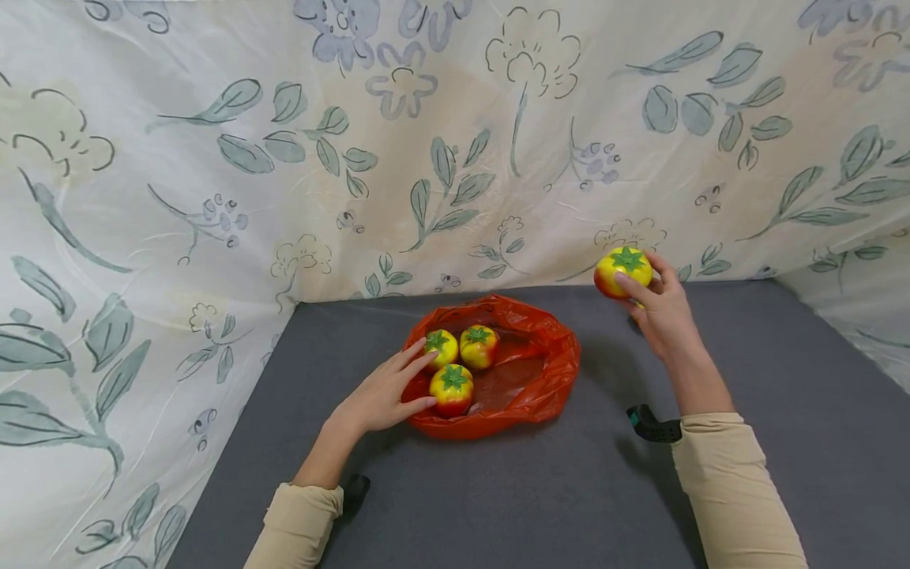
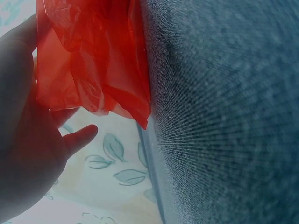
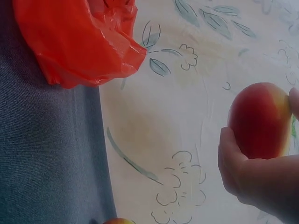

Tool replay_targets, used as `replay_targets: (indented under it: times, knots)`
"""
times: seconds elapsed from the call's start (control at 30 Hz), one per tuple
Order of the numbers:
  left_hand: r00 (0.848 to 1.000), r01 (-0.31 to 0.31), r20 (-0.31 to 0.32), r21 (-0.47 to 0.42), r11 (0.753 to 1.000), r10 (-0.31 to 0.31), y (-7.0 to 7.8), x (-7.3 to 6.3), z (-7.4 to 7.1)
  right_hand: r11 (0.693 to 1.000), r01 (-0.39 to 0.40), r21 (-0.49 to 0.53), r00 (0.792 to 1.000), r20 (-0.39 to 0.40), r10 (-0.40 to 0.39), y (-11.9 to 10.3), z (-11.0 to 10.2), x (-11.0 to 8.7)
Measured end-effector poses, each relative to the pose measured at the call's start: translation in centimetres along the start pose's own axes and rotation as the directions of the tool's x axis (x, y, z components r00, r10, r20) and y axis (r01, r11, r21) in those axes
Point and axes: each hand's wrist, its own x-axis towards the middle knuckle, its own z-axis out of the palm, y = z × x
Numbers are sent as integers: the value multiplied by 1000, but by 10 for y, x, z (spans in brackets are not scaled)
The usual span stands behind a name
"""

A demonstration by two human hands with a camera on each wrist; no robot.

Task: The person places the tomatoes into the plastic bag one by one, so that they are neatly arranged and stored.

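Note:
My right hand grips a yellow-and-red, tomato-like fruit with a green star-shaped cap, raised above the back right of the table. Seen from the right wrist, the red side of that fruit rests between thumb and fingers. A crumpled red plastic bag lies with its mouth wide, and three similar fruits sit inside at its left, one of them the front fruit. My left hand reaches over the bag's left rim with extended fingers, fingertips right at the fruits. In the left wrist view, the bag's side hides some fingers.
Another fruit shows at the bottom edge of the right wrist view; in the head view my right hand mostly hides it. The dark grey table ends at a flower-patterned cloth behind. Each wrist carries a black strap.

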Motion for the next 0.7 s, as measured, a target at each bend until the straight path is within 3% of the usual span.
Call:
replay_targets:
  times: [0.23,0.7]
  knots:
    - [1000,8,7,0,1000,-8,-1,-1,0,999,-45,20,998,54,44,-10,15,-11]
    - [1000,-22,-5,-6,1000,22,-2,-2,0,998,-38,-55,992,119,44,-3,26,-18]
